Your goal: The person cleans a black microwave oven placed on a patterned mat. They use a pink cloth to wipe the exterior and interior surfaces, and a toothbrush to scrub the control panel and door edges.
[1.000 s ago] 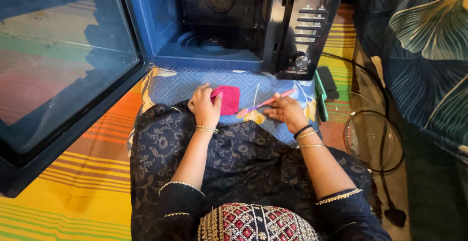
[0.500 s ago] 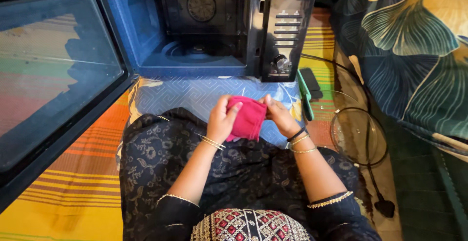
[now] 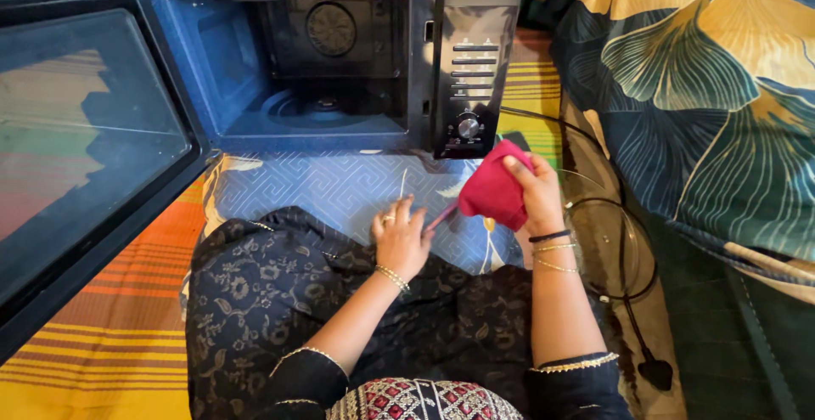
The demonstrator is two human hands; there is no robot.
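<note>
From the head camera I see my right hand [image 3: 533, 189] lifted beside the control panel of the open microwave [image 3: 340, 55], its fingers closed in a pinching grip on a folded red cloth [image 3: 492, 192], which hangs in the air just in front of the panel's lower corner and above the blue patterned mat [image 3: 323, 191]. Half a second ago both of my hands were on that cloth, holding it between them over my lap; now the left has let go and the cloth has travelled up and to the right with the right hand alone. My left hand [image 3: 399, 237] has dropped to the near edge of the mat, beside the dark embroidered fabric of my lap [image 3: 280, 293], with its fingers curled loosely; a thin pink stick [image 3: 441, 216] runs from its fingertips up towards the cloth, and I cannot tell for certain whether the fingers are closed on it or merely touching it. A second ago the cloth lay flat on the mat under the left hand, and the right hand rested near the stick. The microwave door [image 3: 85, 157] stands swung wide to the left, as before, and the view has shifted so the oven cavity sits higher and larger. The round glass plate [image 3: 607, 242] lies on the floor to my right, just beside the leaf-patterned bedding [image 3: 705, 106].
</note>
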